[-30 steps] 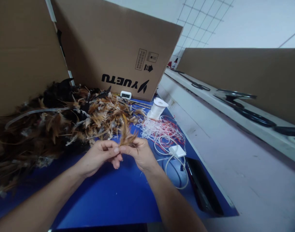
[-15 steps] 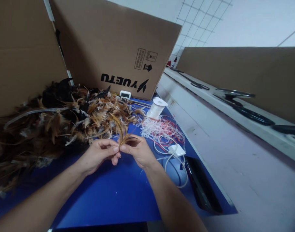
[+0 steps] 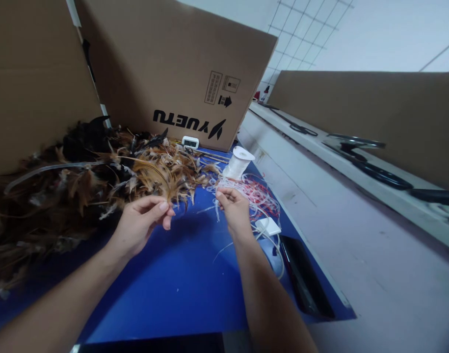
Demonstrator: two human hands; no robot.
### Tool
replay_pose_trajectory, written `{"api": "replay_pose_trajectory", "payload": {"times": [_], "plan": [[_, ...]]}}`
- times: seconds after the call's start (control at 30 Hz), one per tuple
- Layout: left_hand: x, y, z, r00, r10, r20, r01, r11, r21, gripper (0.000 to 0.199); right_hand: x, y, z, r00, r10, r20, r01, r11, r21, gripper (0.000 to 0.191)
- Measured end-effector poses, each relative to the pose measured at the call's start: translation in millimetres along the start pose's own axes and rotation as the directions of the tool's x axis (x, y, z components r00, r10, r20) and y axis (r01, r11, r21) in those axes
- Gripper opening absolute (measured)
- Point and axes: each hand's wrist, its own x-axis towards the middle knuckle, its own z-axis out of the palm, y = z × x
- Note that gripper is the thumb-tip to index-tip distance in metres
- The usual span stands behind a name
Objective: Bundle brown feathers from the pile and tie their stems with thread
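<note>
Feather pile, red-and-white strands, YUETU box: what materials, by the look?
Feather pile: likely natural plumage, soft; irregular, wispy barbs in mixed browns and black suggest it.
Red-and-white strands: probably plastic, perhaps slightly glossy; thin, pale, seemingly translucent loops; ribbon is possible.
YUETU box: likely cardboard, matte; plain brown panel with black print.

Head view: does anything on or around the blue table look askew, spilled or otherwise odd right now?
Two things: the YUETU lettering on the cardboard panel behind the feather pile is upside down, and the red and white strands lie in a messy tangle beside the white spool. Nothing looks clearly damaged.
</note>
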Motion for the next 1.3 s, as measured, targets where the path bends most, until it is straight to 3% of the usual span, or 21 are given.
{"api": "replay_pose_trajectory", "payload": {"times": [0.2,0.4,0.57,0.67,0.77,0.97,1.13,1.2,1.3], "plan": [[3,2,-0.7,0.996,0.057,-0.069,-0.060,0.997,-0.056,0.012,-8,18,13,0.976,-0.080,0.205,0.138,0.947,-0.290,0.013],[2,1,-0.9,0.994,0.074,-0.079,-0.079,0.995,-0.066,0.012,-17,7,36,0.923,-0.053,0.380,0.264,0.809,-0.526,0.010],[1,1,-0.3,0.996,0.058,-0.070,-0.061,0.997,-0.044,0.011,-12,-3,60,0.919,0.037,0.391,0.258,0.695,-0.672,0.010],[2,1,-0.1,0.995,0.059,-0.083,-0.063,0.997,-0.041,0.012,-7,-3,66,0.927,0.078,0.367,0.222,0.674,-0.704,0.010],[3,0,-0.1,0.994,0.057,-0.094,-0.061,0.997,-0.047,0.013,-3,-1,58,0.934,0.086,0.348,0.186,0.712,-0.677,0.010],[3,-2,-0.8,0.996,0.041,-0.080,-0.044,0.998,-0.041,0.012,-4,-3,23,0.943,0.063,0.326,0.116,0.857,-0.502,0.010],[3,-6,-1.4,0.996,0.019,-0.084,-0.019,1.000,-0.006,0.013,-16,-14,6,0.937,0.042,0.346,0.009,0.989,-0.145,0.014],[3,-9,-1.2,0.997,0.001,-0.075,0.000,1.000,0.006,0.014,-23,-19,4,0.939,-0.003,0.344,0.029,0.997,-0.069,0.014],[3,-13,-0.5,0.997,-0.043,-0.060,0.045,0.999,0.031,0.016,-34,-23,5,0.938,-0.129,0.323,0.173,0.979,-0.110,0.013]]}}
